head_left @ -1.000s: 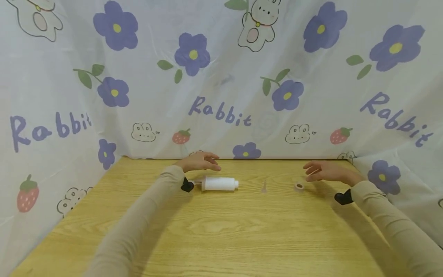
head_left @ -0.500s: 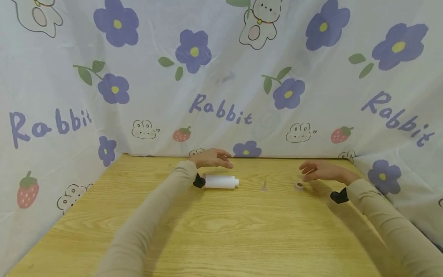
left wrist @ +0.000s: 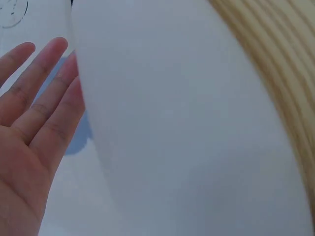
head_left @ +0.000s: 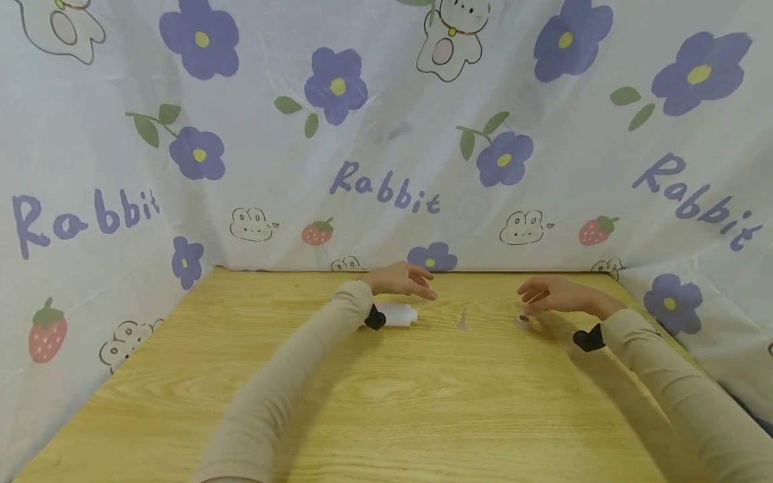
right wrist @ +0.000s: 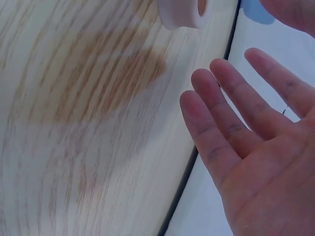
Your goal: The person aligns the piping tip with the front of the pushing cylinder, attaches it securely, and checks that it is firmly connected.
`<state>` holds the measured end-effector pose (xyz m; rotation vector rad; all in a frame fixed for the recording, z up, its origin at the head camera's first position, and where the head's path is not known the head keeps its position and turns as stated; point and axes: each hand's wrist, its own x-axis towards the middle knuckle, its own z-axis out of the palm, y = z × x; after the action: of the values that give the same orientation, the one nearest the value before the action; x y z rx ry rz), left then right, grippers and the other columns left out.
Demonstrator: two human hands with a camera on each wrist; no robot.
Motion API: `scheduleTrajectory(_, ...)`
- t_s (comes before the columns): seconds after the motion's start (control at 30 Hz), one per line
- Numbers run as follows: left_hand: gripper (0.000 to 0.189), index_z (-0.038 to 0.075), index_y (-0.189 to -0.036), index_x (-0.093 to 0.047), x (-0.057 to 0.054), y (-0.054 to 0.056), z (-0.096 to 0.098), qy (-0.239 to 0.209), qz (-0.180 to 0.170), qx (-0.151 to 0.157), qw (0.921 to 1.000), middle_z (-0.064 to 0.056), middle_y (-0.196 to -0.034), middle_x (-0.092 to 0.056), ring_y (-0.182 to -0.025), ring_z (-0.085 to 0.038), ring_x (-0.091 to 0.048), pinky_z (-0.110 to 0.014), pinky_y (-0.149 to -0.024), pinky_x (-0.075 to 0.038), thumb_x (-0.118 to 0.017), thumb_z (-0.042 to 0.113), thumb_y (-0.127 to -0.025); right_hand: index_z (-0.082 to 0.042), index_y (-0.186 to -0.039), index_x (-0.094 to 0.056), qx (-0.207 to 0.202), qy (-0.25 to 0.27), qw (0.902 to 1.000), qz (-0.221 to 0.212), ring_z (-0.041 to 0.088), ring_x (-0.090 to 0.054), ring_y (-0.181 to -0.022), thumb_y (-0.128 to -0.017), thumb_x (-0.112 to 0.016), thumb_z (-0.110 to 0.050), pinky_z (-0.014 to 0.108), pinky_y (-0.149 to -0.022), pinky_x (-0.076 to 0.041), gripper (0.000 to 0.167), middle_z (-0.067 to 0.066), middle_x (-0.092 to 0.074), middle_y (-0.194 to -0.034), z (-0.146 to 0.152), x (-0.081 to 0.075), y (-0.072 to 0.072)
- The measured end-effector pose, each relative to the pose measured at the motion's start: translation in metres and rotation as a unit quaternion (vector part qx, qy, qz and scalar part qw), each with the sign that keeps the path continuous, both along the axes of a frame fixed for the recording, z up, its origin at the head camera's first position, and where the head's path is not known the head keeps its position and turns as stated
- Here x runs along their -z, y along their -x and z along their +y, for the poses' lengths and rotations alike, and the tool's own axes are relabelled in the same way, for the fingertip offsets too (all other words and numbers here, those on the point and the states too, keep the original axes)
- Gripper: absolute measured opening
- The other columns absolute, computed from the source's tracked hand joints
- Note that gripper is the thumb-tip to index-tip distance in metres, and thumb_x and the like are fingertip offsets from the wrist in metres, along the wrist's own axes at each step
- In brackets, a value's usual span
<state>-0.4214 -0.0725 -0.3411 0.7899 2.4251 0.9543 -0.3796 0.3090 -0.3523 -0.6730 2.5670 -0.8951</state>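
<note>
My left hand hovers above and behind a white syringe-like barrel, fingers loosely extended and holding nothing. The wrist camera and sleeve cover the barrel's left end; its narrower stepped end faces right. In the left wrist view, the barrel fills much of the picture, beside the fingers. A small translucent pointed nozzle stands between the two hands. My right hand is over a small pale ring, its fingers spread with nothing in them. The right wrist view has the ring at the top, apart from the fingertips.
A wood-grain table lies beneath everything. White cloth printed with flowers and rabbits hangs along its back edge and at both sides. A black wrist camera sits under my right wrist, and another under my left.
My left hand has moved right over the barrel, and its wrist now covers the barrel's left part. My right hand has drifted slightly left toward the ring. The objects stay where they were.
</note>
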Motion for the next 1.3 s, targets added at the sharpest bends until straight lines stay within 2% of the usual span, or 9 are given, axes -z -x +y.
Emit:
scheduleTrajectory(0.27, 0.066, 0.012, -0.149, -0.046, 0.004, -0.009, 0.028, 0.006, 0.007, 0.039, 0.9992, -0.013, -0.145, -0.055, -0.129, -0.025, -0.057, -0.037, -0.105, -0.049, -0.068, 0.038, -0.092, 0.008, -0.138, -0.047, -0.011, -0.002, 0.9999, -0.009, 0.046, -0.054, -0.126, -0.096, -0.066, -0.023, 0.055, -0.102, -0.047, 0.056, 0.033, -0.053, -0.137, -0.001, 0.002, 0.000)
scheduleTrajectory(0.47, 0.061, 0.010, -0.147, -0.048, 0.004, -0.010, 0.040, -0.009, -0.002, 0.051, 0.9987, -0.014, -0.146, -0.055, -0.126, -0.025, -0.059, -0.037, -0.104, -0.049, -0.068, 0.032, -0.094, 0.007, -0.138, -0.047, -0.013, -0.003, 0.9998, -0.012, 0.045, -0.053, -0.128, -0.096, -0.066, -0.022, 0.055, -0.103, -0.046, 0.054, 0.031, -0.053, -0.138, -0.002, 0.002, 0.002)
scheduleTrajectory(0.6, 0.061, 0.005, -0.146, -0.049, 0.009, -0.010, 0.048, -0.022, -0.017, 0.061, 0.9978, -0.016, -0.145, -0.054, -0.128, -0.025, -0.057, -0.038, -0.105, -0.049, -0.070, 0.027, -0.093, 0.007, -0.137, -0.048, -0.016, -0.005, 0.9998, -0.011, 0.045, -0.054, -0.127, -0.096, -0.067, -0.021, 0.053, -0.102, -0.048, 0.054, 0.031, -0.054, -0.137, -0.002, 0.002, 0.002)
scheduleTrajectory(0.77, 0.055, 0.000, -0.141, -0.053, 0.015, -0.012, 0.057, -0.017, -0.014, 0.065, 0.9976, -0.016, -0.136, -0.062, -0.122, -0.024, -0.061, -0.031, -0.097, -0.052, -0.070, 0.019, -0.092, 0.007, -0.133, -0.052, -0.027, -0.009, 0.9996, -0.001, 0.042, -0.058, -0.122, -0.092, -0.071, -0.021, 0.050, -0.101, -0.049, 0.053, 0.029, -0.058, -0.132, -0.004, 0.004, 0.002)
scheduleTrajectory(0.9, 0.052, -0.002, -0.138, -0.055, 0.019, -0.015, 0.065, -0.012, -0.018, 0.070, 0.9973, -0.017, -0.125, -0.068, -0.111, -0.022, -0.065, -0.030, -0.089, -0.055, -0.071, 0.011, -0.091, 0.005, -0.129, -0.056, -0.027, -0.021, 0.9994, 0.005, 0.036, -0.061, -0.118, -0.088, -0.076, -0.021, 0.048, -0.100, -0.049, 0.053, 0.025, -0.061, -0.129, -0.006, 0.005, 0.001)
scheduleTrajectory(1.0, 0.053, -0.002, -0.139, -0.055, 0.020, -0.018, 0.070, -0.013, -0.032, 0.067, 0.9972, -0.016, -0.125, -0.068, -0.108, -0.020, -0.065, -0.033, -0.087, -0.056, -0.072, 0.008, -0.090, 0.004, -0.128, -0.057, -0.030, -0.026, 0.9992, 0.005, 0.037, -0.060, -0.119, -0.088, -0.076, -0.021, 0.049, -0.101, -0.049, 0.052, 0.024, -0.062, -0.129, -0.007, 0.006, 0.000)
scheduleTrajectory(1.13, 0.053, 0.000, -0.138, -0.056, 0.020, -0.022, 0.075, -0.009, -0.033, 0.064, 0.9974, -0.015, -0.126, -0.067, -0.108, -0.018, -0.065, -0.029, -0.087, -0.055, -0.072, 0.007, -0.089, 0.005, -0.127, -0.057, -0.036, -0.021, 0.9991, -0.003, 0.038, -0.058, -0.121, -0.088, -0.075, -0.019, 0.051, -0.102, -0.047, 0.048, 0.024, -0.062, -0.129, -0.010, 0.008, 0.000)
scheduleTrajectory(1.3, 0.041, -0.002, -0.127, -0.065, 0.022, -0.022, 0.078, -0.010, -0.018, 0.065, 0.9977, -0.014, -0.116, -0.070, -0.095, -0.014, -0.063, -0.023, -0.079, -0.052, -0.074, 0.005, -0.087, 0.004, -0.124, -0.059, -0.044, -0.025, 0.9987, -0.006, 0.028, -0.059, -0.113, -0.085, -0.074, -0.015, 0.038, -0.094, -0.048, 0.046, 0.021, -0.065, -0.123, -0.012, 0.008, 0.002)
